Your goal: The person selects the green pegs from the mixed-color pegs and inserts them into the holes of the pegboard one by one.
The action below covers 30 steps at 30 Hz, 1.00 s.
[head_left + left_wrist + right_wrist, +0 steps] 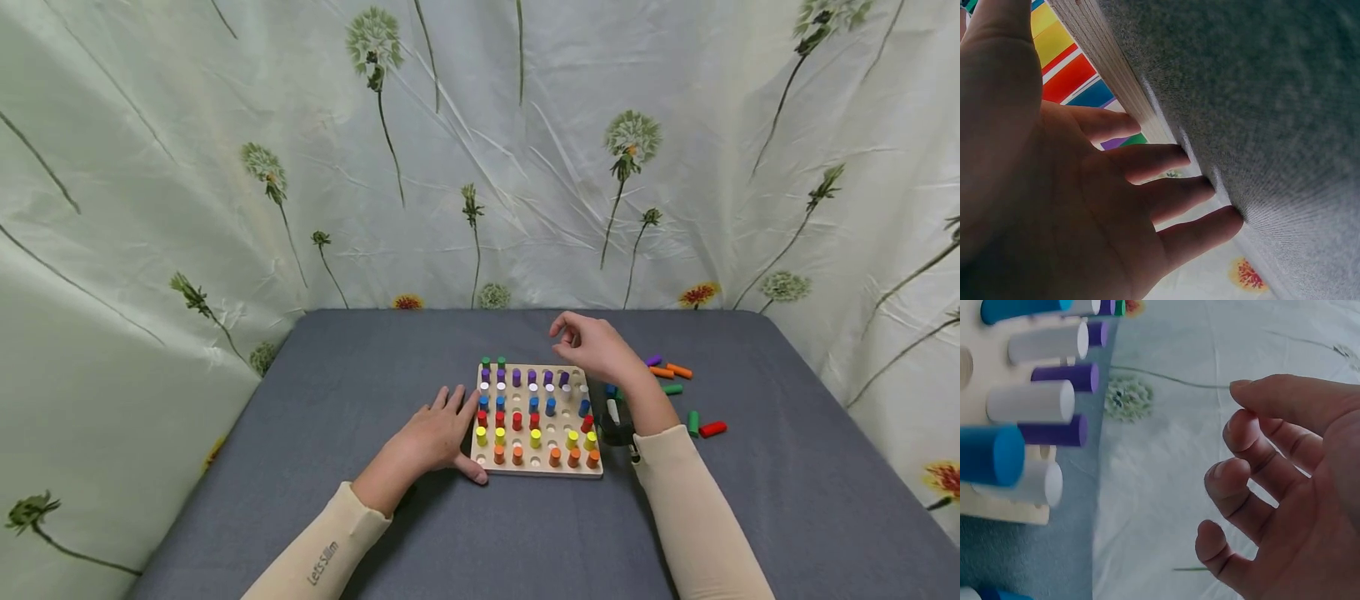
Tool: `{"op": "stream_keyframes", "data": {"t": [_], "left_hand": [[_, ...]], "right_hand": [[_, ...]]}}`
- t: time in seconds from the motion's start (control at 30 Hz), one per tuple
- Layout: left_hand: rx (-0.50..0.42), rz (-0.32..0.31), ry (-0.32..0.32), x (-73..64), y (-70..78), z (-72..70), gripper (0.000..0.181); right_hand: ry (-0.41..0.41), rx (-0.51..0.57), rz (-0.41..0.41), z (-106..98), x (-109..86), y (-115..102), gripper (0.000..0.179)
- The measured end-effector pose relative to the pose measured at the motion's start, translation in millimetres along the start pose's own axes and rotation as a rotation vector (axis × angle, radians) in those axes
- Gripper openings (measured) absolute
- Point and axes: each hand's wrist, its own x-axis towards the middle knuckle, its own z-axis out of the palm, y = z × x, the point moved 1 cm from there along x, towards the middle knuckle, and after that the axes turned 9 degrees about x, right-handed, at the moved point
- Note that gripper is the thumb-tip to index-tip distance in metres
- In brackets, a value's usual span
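A wooden pegboard (537,472) with coloured pegs in rows lies on the grey table. From back to front the rows are green (502,363), purple (516,377), white, blue, red (517,421), yellow and orange (517,455), with some holes bare. My left hand (435,437) rests spread along the board's left side, fingers fairly straight, thumb by the near corner. Above the far right corner hovers my right hand (592,346). Its fingers are loosely bent, and the right wrist hand view (1279,469) shows nothing between them. White pegs (1041,403) stand nearby.
Loose pegs lie right of the board, among them a red peg (713,428), green peg (693,423), orange peg (678,370) and purple peg (654,361). Some are partly hidden by the right forearm. A floral curtain (517,167) hangs behind the table (390,350).
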Motion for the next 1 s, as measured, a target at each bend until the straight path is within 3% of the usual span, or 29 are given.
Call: {"op": "stream_keyframes", "data": {"t": [0.3,0.63,1.0], "left_hand": [[0.004,0.001,0.021,-0.7,-0.1,0.5,0.135],[0.000,0.001,0.015,-0.3,-0.3,1.1,0.134],[0.008,0.007,0.020,1.1,-1.0,1.8,0.135]], "right_hand": [[0.015,-0.053,0.085,-22,-11.7,12,0.020],[-0.078,-0.103,0.217,-43,-23.3,34,0.022],[-0.150,-0.177,0.372,-47,-25.8,53,0.020]]}}
